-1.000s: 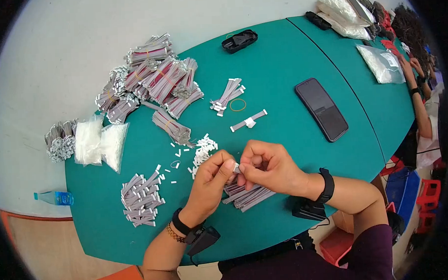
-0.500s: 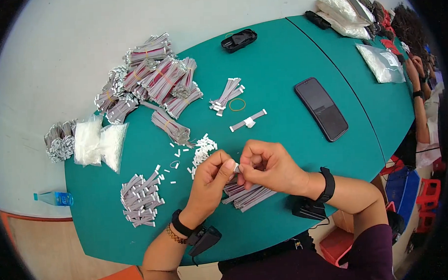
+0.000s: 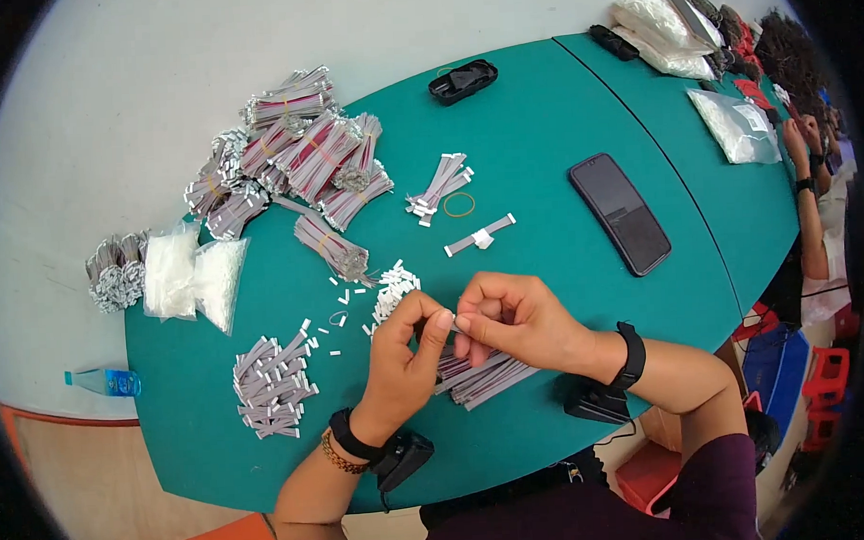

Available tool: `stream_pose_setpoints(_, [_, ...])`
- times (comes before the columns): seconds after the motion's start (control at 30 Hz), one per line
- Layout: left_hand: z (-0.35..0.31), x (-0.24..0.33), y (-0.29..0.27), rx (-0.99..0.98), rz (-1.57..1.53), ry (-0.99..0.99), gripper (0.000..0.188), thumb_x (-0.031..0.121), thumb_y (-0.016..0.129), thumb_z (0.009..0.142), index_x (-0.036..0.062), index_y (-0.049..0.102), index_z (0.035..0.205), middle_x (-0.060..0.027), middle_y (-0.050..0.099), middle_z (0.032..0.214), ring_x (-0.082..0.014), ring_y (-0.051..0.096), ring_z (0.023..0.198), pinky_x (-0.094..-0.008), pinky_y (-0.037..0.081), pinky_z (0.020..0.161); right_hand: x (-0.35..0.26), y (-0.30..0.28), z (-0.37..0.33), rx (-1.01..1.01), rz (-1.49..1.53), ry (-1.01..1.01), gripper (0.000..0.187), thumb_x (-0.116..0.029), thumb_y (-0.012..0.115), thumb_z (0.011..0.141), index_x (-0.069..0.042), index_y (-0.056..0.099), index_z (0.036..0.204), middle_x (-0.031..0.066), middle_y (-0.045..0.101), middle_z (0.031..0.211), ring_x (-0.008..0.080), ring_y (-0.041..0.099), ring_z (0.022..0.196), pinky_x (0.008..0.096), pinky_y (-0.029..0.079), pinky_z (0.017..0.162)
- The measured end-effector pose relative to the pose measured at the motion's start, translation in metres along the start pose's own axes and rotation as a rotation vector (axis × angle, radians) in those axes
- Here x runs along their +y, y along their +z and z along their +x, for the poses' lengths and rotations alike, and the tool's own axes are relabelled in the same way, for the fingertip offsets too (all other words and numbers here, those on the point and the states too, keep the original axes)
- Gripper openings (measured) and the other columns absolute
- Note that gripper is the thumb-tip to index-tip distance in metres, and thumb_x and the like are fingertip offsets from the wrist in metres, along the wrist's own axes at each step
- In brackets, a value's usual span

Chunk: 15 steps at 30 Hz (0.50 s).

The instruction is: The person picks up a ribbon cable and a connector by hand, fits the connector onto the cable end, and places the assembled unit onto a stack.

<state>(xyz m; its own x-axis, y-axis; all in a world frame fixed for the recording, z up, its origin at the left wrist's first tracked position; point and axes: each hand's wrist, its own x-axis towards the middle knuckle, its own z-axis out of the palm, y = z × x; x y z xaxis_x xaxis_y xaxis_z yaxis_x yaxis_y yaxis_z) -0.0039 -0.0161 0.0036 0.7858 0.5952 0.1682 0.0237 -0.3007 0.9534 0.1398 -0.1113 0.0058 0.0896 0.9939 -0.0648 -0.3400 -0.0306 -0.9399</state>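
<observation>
My left hand [image 3: 402, 352] and my right hand [image 3: 519, 319] meet above the table, both closed in a pinch. Their thumbs and fingertips press on one small white connector [image 3: 453, 323], mostly covered by the fingers. Whether a cable runs from it into my right palm is hidden. Below my right hand lies a bundle of grey flat ribbon cables [image 3: 488, 380]. Loose white connectors [image 3: 394, 283] are heaped just beyond my left hand. To its left spreads a pile of short grey ribbon cables [image 3: 269, 385] with white ends.
Banded cable bundles [image 3: 319, 160] are stacked at the far left, near plastic bags of white parts [image 3: 170, 274]. A few short cables [image 3: 439, 186], a rubber band [image 3: 458, 204], a phone [image 3: 620, 213] and a black case [image 3: 464, 82] lie farther off. Another person's arm [image 3: 811, 223] shows at right.
My fingertips have closed in tighter over the white connector, so less of it shows. My left hand has tilted slightly; the things on the table stay in place.
</observation>
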Motion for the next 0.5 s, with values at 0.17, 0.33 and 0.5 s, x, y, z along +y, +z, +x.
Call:
stream_pose_setpoints(0.17, [0.0018,-0.0022,-0.0056,-0.032,-0.093,-0.061,0.021,0.018,0.050,0.092,0.0027,0.048,0.077,0.0024,0.043,0.066,-0.0045,0.037,0.061,-0.0206,0.032,0.054,-0.0007,-0.0028,-0.0007,-0.030,-0.067,0.041,0.013,-0.013,0.052,0.091,-0.003,0.053,0.083,0.0031,0.061,0.069,0.0047,0.055,0.056,0.0171,0.043,0.049])
stream_pose_setpoints(0.33, [0.0021,-0.0014,-0.0052,-0.051,-0.094,-0.052,0.021,0.017,0.051,0.092,0.0023,0.048,0.077,0.0020,0.042,0.067,-0.0051,0.036,0.062,-0.0212,0.032,0.055,-0.0002,-0.0032,-0.0020,-0.009,-0.102,0.028,0.014,-0.014,0.052,0.091,-0.003,0.054,0.082,0.0026,0.061,0.068,0.0039,0.053,0.055,0.0171,0.042,0.048])
stream_pose_setpoints(0.5, [0.0003,-0.0033,-0.0042,-0.072,-0.083,-0.004,0.020,0.016,0.051,0.091,0.0020,0.048,0.077,0.0011,0.042,0.066,-0.0057,0.036,0.062,-0.0216,0.032,0.055,0.0003,-0.0016,-0.0038,-0.013,-0.134,-0.005,0.016,-0.014,0.053,0.091,-0.003,0.053,0.080,0.0012,0.059,0.066,0.0032,0.052,0.055,0.0169,0.041,0.048])
